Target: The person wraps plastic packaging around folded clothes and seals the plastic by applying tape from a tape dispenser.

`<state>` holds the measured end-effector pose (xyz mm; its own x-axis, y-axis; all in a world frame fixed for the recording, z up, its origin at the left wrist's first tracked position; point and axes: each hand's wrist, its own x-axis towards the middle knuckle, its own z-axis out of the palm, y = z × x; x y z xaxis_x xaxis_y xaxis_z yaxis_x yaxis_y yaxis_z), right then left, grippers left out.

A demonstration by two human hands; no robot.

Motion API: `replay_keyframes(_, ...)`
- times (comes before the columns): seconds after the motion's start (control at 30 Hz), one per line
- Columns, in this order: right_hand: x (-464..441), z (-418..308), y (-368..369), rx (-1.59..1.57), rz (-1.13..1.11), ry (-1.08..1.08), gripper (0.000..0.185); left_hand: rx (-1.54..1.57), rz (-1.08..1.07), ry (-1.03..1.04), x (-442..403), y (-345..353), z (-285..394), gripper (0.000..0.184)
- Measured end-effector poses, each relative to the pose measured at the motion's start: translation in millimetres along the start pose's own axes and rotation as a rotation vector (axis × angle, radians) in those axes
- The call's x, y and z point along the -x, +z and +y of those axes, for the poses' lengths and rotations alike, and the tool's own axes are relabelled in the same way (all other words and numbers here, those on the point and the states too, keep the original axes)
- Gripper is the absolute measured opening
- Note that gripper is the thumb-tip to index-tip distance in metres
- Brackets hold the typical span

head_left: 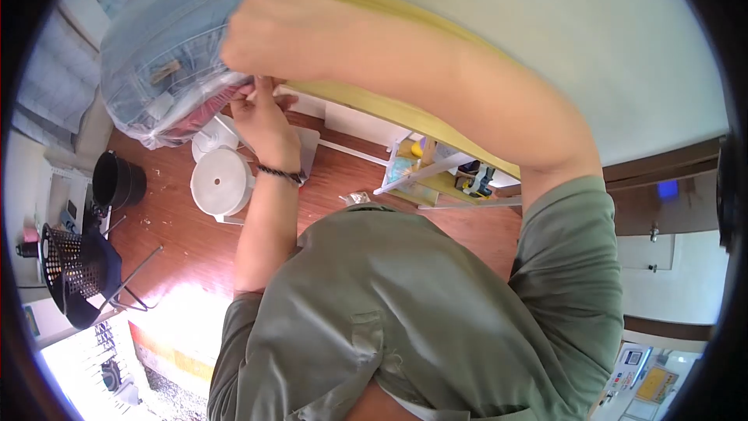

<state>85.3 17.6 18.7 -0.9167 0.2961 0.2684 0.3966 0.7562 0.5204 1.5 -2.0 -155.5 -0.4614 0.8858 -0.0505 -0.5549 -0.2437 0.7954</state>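
A clear plastic bag (160,62) packed with folded blue jeans is at the upper left, with some reddish cloth (206,109) at its lower edge. My left hand (265,113), a dark braided bracelet at its wrist, pinches the bag's near edge beside that cloth. Across from the right reaches my right arm, and my right hand (273,27) is closed in a fist against the bag's side, just above the left one. The right fingertips are hidden behind the hand, and it is slightly blurred.
A yellow-edged board (405,109) runs along the wall, above a low shelf (436,171) with tools. Below my left hand stands a white round stool (222,182). A black bucket (119,179) and a black chair (78,273) are on the left.
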Motion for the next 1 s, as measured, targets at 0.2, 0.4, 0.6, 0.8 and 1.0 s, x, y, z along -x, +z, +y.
replay_keyframes(0.2,-22,27,-16,0.024,-0.181,0.188,0.021,0.028,0.007,0.002,-7,1,-8,0.037)
replay_keyframes(0.4,25,28,-15,-0.218,0.188,0.492,0.018,-0.229,-0.179,0.007,12,-9,14,0.027)
replay_keyframes(0.6,107,-5,-101,-0.587,0.071,0.901,0.027,-1.1,-0.322,1.549,2,15,101,0.046)
replay_keyframes(0.8,198,-66,-127,-0.42,0.461,1.228,0.01,-1.736,-0.479,1.676,-43,33,81,0.075)
replay_keyframes(1.0,327,-151,-131,-0.65,0.651,1.594,0.013,-1.169,-0.496,1.431,-46,7,121,0.081)
